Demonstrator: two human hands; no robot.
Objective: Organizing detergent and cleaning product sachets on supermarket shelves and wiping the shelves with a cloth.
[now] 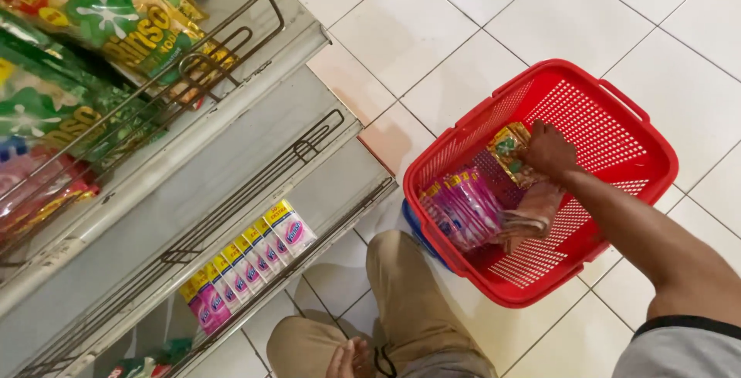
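My right hand reaches into a red plastic shopping basket on the floor and closes on a yellow-green sachet pack. Beside it in the basket lie a strip of pink sachets and a clear wrapped bundle. My left hand rests on my knee at the bottom edge, fingers curled, holding nothing I can see. I am crouched in tan trousers.
A grey metal shelf unit with wire rails stands at left. Its lower shelf holds a row of pink and white sachets; the upper shelves hold green and yellow detergent bags. A white tiled floor lies around the basket.
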